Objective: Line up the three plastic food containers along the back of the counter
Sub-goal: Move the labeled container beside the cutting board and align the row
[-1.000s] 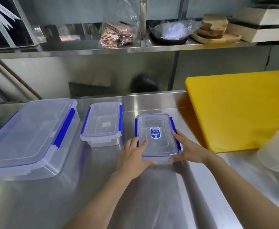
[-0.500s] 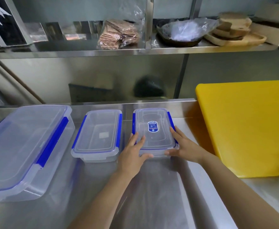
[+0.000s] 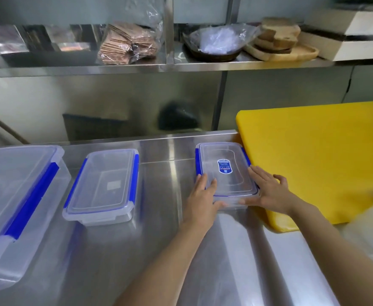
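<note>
Left hand [image 3: 203, 195] lies flat against the near-left corner of the small container [image 3: 226, 171], fingers spread over the lid edge & left blue clip, thumb hooked round the near end; right hand [image 3: 268, 191] mirrors it at the near-right corner, palm down, fingers partly on the lid, thumb at the near wall. Neither is curled into a real grip, more a two-sided press/clamp w/ open palms. Container sits directly ahead of both hands, between them, long axis running away from the person toward the back wall; far end already close to the back edge of the table [image 3: 165, 217]. Right side is just beside or touching the yellow cutting board [image 3: 313, 162], can't tell which. Both hands equally near, so any last nudge is a straight push fwd or a small leftward slide. To the left, well apart, the medium container [image 3: 102, 186] lies same orientation, slightly skewed, near end further fwd; beyond it the large container [image 3: 15, 206] at the left frame edge, partly cut off. Judgement: row roughly formed, gap small-to-medium uneven, spacing still needs evening out.
</note>
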Available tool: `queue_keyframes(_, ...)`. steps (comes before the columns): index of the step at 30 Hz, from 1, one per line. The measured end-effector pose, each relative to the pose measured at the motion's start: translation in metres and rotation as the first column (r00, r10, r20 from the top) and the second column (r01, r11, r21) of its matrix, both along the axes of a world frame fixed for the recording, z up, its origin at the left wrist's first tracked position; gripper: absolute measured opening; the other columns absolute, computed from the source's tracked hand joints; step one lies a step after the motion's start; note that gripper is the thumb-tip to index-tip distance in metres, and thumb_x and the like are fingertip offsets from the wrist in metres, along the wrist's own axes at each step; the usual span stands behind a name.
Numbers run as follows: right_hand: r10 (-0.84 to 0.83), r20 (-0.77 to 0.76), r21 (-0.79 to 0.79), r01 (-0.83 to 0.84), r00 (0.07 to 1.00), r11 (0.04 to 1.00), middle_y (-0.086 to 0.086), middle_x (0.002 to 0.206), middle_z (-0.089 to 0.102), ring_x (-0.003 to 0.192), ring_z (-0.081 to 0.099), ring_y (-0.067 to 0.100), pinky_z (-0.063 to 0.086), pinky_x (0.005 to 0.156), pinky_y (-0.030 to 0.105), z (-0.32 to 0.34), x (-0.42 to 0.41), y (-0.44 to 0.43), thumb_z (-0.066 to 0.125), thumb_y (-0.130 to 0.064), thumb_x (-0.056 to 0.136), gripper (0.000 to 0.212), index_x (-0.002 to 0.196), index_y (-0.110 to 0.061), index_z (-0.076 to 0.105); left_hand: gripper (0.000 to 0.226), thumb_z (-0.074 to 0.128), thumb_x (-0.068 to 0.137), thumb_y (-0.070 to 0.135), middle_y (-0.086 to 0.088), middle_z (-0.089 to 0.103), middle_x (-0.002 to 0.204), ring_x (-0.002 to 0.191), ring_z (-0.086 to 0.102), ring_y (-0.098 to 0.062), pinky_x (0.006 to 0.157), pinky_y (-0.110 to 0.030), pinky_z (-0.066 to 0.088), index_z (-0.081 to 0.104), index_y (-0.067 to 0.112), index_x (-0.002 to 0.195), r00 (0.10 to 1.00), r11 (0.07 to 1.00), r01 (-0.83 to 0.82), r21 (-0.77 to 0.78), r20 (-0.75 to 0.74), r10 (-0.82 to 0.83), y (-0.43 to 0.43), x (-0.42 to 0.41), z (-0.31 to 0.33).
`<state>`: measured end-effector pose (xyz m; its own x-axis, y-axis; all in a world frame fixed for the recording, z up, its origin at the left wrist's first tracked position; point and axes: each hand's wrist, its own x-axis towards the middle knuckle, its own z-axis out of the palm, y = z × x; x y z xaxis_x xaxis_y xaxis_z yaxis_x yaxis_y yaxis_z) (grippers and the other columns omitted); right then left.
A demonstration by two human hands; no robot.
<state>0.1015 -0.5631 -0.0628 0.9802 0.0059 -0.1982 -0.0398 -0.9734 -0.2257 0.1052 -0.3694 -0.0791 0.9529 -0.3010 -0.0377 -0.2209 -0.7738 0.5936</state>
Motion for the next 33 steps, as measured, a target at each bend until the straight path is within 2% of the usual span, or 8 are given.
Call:
queue_keyframes(5, -0.022, -0.044, 0.037, 0.024, 0.999, 0.999, -0.005, 0.160, 0.002, 0.147, 0.004, 0.014, 0.002, 0.115, 0.043, 0.003, 0.002, -0.001, 0.049, -0.066, 0.078, 0.095, 0.148, -0.027, -0.002, 0.067, 0.052, 0.091, 0.039, 0.002, 0.007, 0.160, 0.147, 0.008, -0.019, 0.115, -0.037, 0.027, 0.019, 0.024, 0.148, 0.999, 0.996, 0.038, 0.079, 0.011, -0.039, -0.001, -0.001, -0.004)
queue_keyframes(9, 0.021, 0.092, 0.047, -0.025, 0.996, 0.999, -0.002, 0.160, 0.008, 0.147, 0.001, 0.014, 0.001, 0.116, 0.042, 0.017, 0.003, 0.024, 0.051, -0.064, 0.078, 0.092, 0.148, -0.021, 0.010, 0.065, 0.043, 0.091, 0.052, 0.004, 0.018, 0.159, 0.147, 0.008, -0.013, 0.118, -0.029, 0.004, 0.023, 0.025, 0.147, 0.988, 0.996, 0.045, 0.073, 0.145, -0.056, 0.028, 0.001, -0.003)
queue_keyframes(12, 0.094, 0.249, 0.139, -0.131, 0.964, 0.982, -0.002, 0.157, 0.019, 0.145, 0.013, 0.017, 0.009, 0.116, 0.037, 0.024, 0.004, 0.071, 0.052, -0.060, 0.080, 0.082, 0.146, -0.024, 0.020, 0.062, 0.036, 0.090, 0.055, 0.002, 0.034, 0.153, 0.144, 0.021, -0.015, 0.115, -0.028, 0.004, 0.037, 0.022, 0.142, 0.949, 0.986, -0.154, -0.057, 0.268, 0.164, 0.074, -0.001, 0.003)
queue_keyframes(16, 0.267, 0.207, 0.265, -0.316, 0.941, 0.911, 0.001, 0.157, 0.018, 0.143, 0.017, 0.021, 0.013, 0.116, 0.031, 0.014, 0.007, 0.151, 0.049, -0.066, 0.077, 0.086, 0.147, -0.024, 0.020, 0.060, 0.040, 0.086, 0.052, -0.013, 0.060, 0.131, 0.126, 0.051, -0.032, 0.108, -0.046, 0.034, 0.058, 0.008, 0.123, 0.732, 0.846, -0.504, -0.175, 0.434, 0.526, 0.160, -0.002, 0.007)
queue_keyframes(19, 0.391, 0.160, 0.238, -0.420, 0.906, 0.876, 0.002, 0.160, 0.006, 0.146, 0.008, 0.022, 0.010, 0.117, 0.036, -0.004, 0.014, 0.206, 0.049, -0.061, 0.082, 0.084, 0.148, -0.026, 0.012, 0.058, 0.044, 0.090, 0.050, -0.012, 0.046, 0.143, 0.135, 0.038, -0.031, 0.112, -0.050, 0.031, 0.042, 0.015, 0.136, 0.710, 0.734, -0.674, -0.079, 0.202, 0.674, 0.221, 0.003, 0.005)
queue_keyframes(23, 0.478, 0.155, 0.172, -0.500, 0.865, 0.849, 0.005, 0.160, -0.005, 0.147, -0.005, 0.020, 0.003, 0.118, 0.036, -0.020, 0.022, 0.253, 0.048, -0.060, 0.083, 0.086, 0.149, -0.027, 0.004, 0.069, 0.041, 0.082, 0.067, -0.003, 0.043, 0.146, 0.133, 0.042, -0.027, 0.108, -0.052, 0.037, 0.025, 0.037, 0.142, 0.780, 0.775, -0.626, -0.081, -0.047, 0.624, 0.252, 0.009, -0.007)
queue_keyframes(27, 0.464, 0.169, 0.132, -0.487, 0.869, 0.863, 0.006, 0.160, -0.009, 0.147, -0.008, 0.019, 0.003, 0.118, 0.036, -0.027, 0.029, 0.257, 0.032, -0.072, 0.076, 0.090, 0.148, -0.027, 0.004, 0.061, 0.046, 0.088, 0.054, -0.002, 0.048, 0.138, 0.124, 0.050, -0.025, 0.103, -0.049, 0.044, 0.026, 0.036, 0.142, 0.771, 0.752, -0.635, -0.177, -0.080, 0.632, 0.239, 0.008, -0.010)
queue_keyframes(33, 0.402, 0.216, 0.118, -0.433, 0.890, 0.894, -0.003, 0.160, -0.004, 0.147, -0.001, 0.015, 0.011, 0.117, 0.035, -0.036, 0.029, 0.220, 0.044, -0.068, 0.079, 0.085, 0.147, -0.034, 0.008, 0.064, 0.041, 0.089, 0.057, -0.005, 0.043, 0.143, 0.131, 0.042, -0.026, 0.105, -0.049, 0.042, 0.021, 0.032, 0.145, 0.794, 0.782, -0.607, -0.143, -0.059, 0.605, 0.204, 0.009, -0.019)
